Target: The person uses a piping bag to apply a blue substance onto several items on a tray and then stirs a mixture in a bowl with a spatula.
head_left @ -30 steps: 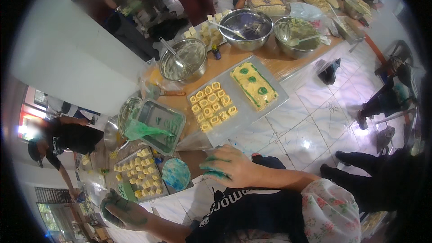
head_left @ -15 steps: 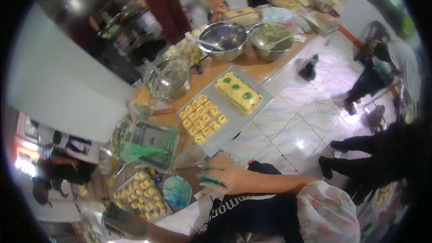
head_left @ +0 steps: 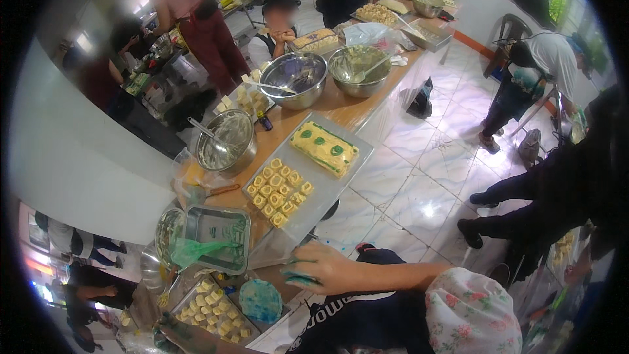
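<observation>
The right hand point(head_left: 318, 269) hangs to the right of the metal pan point(head_left: 217, 267) and a little nearer the person, its fingers loosely bent and green-stained; no grip on anything shows. The left hand point(head_left: 187, 335) lies nearer the person than the pan, dim at the picture's lower edge, dark green and seemingly with fingers loose; nothing shows in it.

Between the hands, just beside the pan's near right corner, sits a round thing point(head_left: 261, 300) smeared blue and white, perhaps a bowl. From the right hand it lies to the left and slightly toward the person; from the left hand, to the right and a little farther out. The right hand seems the nearer one, apart from it. Being round, it has no long axis.

The left hand is closest to a tray point(head_left: 253, 326) of pale cake cubes point(head_left: 213, 305), on the pan's near side. A green piping bag point(head_left: 203, 250) lies with its long axis across the pan, narrow end inside, wide end over the left wall.

Right of the pan and farther out, a flat tray point(head_left: 325, 187) on the brown surface point(head_left: 265, 144) holds small yellow ringed cakes point(head_left: 278, 193) and a yellow cake point(head_left: 324, 147) with green decoration. Straight beyond the pan stands a smeared steel bowl point(head_left: 226, 144).
</observation>
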A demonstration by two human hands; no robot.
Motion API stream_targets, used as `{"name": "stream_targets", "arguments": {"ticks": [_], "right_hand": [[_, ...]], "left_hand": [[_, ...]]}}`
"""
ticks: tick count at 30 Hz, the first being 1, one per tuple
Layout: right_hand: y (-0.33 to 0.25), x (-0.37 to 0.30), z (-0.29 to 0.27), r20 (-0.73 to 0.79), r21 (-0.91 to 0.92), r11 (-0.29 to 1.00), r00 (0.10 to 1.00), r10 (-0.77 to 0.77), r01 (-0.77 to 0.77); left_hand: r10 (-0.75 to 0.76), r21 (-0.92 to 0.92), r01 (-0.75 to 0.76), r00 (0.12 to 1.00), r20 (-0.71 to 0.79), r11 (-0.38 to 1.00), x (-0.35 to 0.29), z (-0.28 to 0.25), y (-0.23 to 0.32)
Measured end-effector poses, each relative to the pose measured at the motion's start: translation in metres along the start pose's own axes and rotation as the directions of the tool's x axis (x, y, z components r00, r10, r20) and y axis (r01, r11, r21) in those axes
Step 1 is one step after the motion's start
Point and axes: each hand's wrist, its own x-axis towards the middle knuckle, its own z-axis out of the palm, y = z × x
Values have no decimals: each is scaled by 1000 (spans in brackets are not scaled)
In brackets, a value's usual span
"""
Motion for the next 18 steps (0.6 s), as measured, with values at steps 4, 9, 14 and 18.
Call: {"name": "stream_targets", "arguments": {"ticks": [4, 9, 14, 18], "right_hand": [[-1, -1, 5, 13, 6, 1000, 1000, -6, 6], [-3, 0, 15, 35, 11, 1000, 999, -12, 11], [-8, 1, 21, 81, 12, 1000, 997, 14, -15], [-6, -6, 31, 68, -3, 1000, 998, 0, 0]], "left_hand": [[-5, 2, 5, 1000, -8, 1000, 3, -6, 1], [2, 16, -1, 1000, -24, 1000, 7, -13, 3], [2, 38, 0, 999, -48, 999, 9, -26, 7], [-32, 20, 34, 996, -86, 999, 1, -21, 16]]}}
